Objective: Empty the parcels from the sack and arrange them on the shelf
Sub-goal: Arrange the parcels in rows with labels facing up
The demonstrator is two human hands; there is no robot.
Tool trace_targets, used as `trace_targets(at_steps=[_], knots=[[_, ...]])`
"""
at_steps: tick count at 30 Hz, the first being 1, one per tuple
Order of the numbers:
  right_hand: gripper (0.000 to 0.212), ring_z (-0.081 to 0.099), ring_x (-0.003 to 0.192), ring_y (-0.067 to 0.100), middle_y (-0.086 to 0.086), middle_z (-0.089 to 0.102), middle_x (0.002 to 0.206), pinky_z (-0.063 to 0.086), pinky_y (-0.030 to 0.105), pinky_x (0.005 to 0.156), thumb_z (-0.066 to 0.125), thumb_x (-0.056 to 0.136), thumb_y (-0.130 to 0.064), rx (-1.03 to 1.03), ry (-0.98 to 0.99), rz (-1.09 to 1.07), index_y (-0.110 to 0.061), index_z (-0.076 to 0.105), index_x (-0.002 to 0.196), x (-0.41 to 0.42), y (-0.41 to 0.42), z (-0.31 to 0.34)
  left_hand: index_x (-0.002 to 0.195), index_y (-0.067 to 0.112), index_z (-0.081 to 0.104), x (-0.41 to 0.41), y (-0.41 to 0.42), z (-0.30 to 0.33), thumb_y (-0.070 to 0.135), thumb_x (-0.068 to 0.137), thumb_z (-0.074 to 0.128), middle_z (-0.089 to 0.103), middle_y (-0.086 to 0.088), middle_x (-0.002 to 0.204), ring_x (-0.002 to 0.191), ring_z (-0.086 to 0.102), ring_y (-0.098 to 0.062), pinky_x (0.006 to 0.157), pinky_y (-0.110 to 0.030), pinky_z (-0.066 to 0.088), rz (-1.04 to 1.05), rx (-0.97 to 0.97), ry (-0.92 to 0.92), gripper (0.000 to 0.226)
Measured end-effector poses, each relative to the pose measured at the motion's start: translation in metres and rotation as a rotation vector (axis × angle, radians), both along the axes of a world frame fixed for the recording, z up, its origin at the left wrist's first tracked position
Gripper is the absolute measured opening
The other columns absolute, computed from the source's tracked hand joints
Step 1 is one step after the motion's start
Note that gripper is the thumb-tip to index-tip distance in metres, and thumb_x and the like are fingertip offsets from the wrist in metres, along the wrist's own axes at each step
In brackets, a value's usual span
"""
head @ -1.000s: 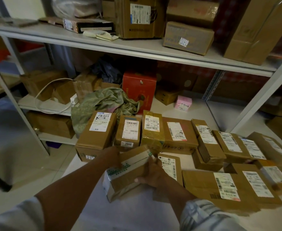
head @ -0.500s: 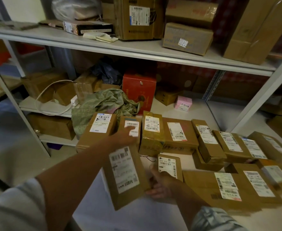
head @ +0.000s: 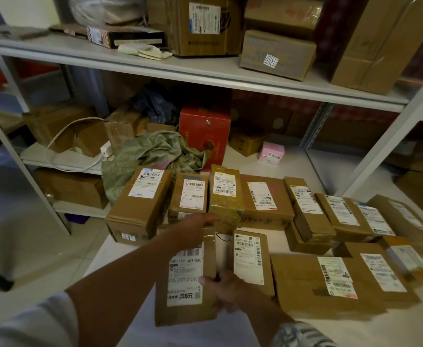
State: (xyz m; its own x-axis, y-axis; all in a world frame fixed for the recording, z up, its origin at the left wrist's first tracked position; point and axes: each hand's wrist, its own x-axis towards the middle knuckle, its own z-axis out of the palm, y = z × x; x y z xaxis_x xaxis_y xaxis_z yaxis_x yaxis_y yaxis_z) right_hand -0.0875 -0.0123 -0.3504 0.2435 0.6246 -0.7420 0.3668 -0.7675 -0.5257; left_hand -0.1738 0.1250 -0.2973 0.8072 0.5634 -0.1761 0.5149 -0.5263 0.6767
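Left hand point(head: 195, 230) grips far end of brown parcel point(head: 185, 284); right hand point(head: 224, 290) clasps its right edge. Parcel lies label-up on white shelf point(head: 305, 331), front row, beside other labelled boxes.

I'm looking into a parcel storeroom or small courier depot. White metal shelving point(head: 205, 73) runs across from nine to three o'clock, with an angled upright point(head: 390, 144) at two. On the upper shelf at twelve, large cardboard cartons point(head: 200, 23) stand packed close. On the lower shelf, brown taped parcels point(head: 265, 199) with printed barcode labels lie in rows from eleven to three. A crumpled green sack point(head: 155, 156) slumps at eleven beside a red box point(head: 205, 131). Pale tiled floor point(head: 17, 234) shows at eight.
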Motion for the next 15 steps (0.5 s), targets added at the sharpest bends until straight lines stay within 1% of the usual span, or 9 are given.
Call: trace_targets(at_steps=[2,4,6,7,8,9,11,13,15], knots=[[0.05,0.067,0.082,0.017,0.005,0.068,0.117,0.05,0.028,0.072,0.045,0.094,-0.055,0.003,0.052,-0.005,-0.018,0.05,0.127,-0.003,-0.002,-0.001,0.135,0.031,0.048,0.012,-0.009,0.0,-0.011,0.087,0.045,0.057,0.0,0.132,0.115,0.056,-0.013,0.09,-0.026,0.052,-0.055,0.009,-0.049,0.064],[0.047,0.068,0.089,0.02,0.006,0.067,0.117,0.051,0.031,0.076,0.041,0.097,-0.05,0.077,-0.013,-0.11,-0.015,0.05,0.126,-0.004,0.002,-0.006,0.137,0.029,0.047,0.024,-0.019,-0.002,-0.009,0.086,0.047,0.052,0.001,0.139,0.126,0.05,-0.016,0.102,-0.034,0.047,-0.074,0.123,-0.061,0.063],[0.042,0.063,0.106,0.024,0.008,0.064,0.119,0.049,0.034,0.09,0.043,0.098,-0.041,0.145,-0.217,-0.236,-0.01,0.055,0.124,0.003,0.01,-0.013,0.139,0.027,0.041,0.027,-0.024,-0.01,0.001,0.086,0.053,0.043,0.0,0.145,0.134,0.039,-0.018,0.11,-0.039,0.037,0.059,0.297,-0.01,0.06],[0.037,0.061,0.111,0.025,0.009,0.062,0.12,0.048,0.033,0.094,0.045,0.098,-0.035,0.161,-0.272,-0.267,-0.01,0.055,0.123,0.007,0.013,-0.015,0.14,0.026,0.037,0.024,-0.023,-0.016,0.008,0.086,0.056,0.038,-0.002,0.146,0.135,0.035,-0.02,0.112,-0.041,0.033,0.173,0.324,0.043,0.06],[0.033,0.06,0.112,0.027,0.009,0.061,0.121,0.048,0.036,0.096,0.048,0.096,-0.031,0.175,-0.269,-0.29,-0.011,0.054,0.122,0.011,0.015,-0.016,0.142,0.026,0.031,0.019,-0.02,-0.022,0.014,0.085,0.059,0.033,-0.005,0.147,0.137,0.031,-0.023,0.113,-0.044,0.03,0.29,0.313,0.106,0.065],[0.033,0.061,0.111,0.029,0.011,0.062,0.121,0.05,0.04,0.096,0.051,0.094,-0.027,0.177,-0.224,-0.307,-0.011,0.054,0.123,0.014,0.016,-0.02,0.144,0.026,0.024,0.011,-0.015,-0.03,0.018,0.084,0.062,0.027,-0.008,0.148,0.139,0.026,-0.026,0.114,-0.048,0.027,0.411,0.24,0.151,0.072],[0.036,0.063,0.107,0.032,0.014,0.063,0.119,0.054,0.046,0.091,0.054,0.091,-0.024,0.171,-0.151,-0.303,-0.009,0.055,0.124,0.018,0.015,-0.024,0.147,0.027,0.012,-0.005,-0.005,-0.042,0.019,0.081,0.065,0.019,-0.012,0.151,0.142,0.021,-0.033,0.114,-0.053,0.025,0.592,-0.006,0.153,0.086],[0.036,0.064,0.106,0.032,0.015,0.065,0.118,0.055,0.043,0.089,0.055,0.092,-0.027,0.127,-0.148,-0.247,-0.008,0.056,0.123,0.017,0.011,-0.029,0.149,0.023,0.006,-0.016,-0.001,-0.054,0.015,0.08,0.067,0.023,-0.015,0.149,0.139,0.026,-0.035,0.113,-0.05,0.03,0.587,-0.199,0.144,0.092],[0.036,0.067,0.101,0.033,0.017,0.066,0.116,0.058,0.041,0.083,0.057,0.091,-0.028,0.061,-0.096,-0.225,-0.008,0.053,0.121,0.01,0.009,-0.032,0.146,0.017,0.013,-0.019,-0.006,-0.064,0.01,0.08,0.068,0.031,-0.013,0.142,0.134,0.033,-0.032,0.111,-0.042,0.034,0.478,-0.305,0.161,0.087]])
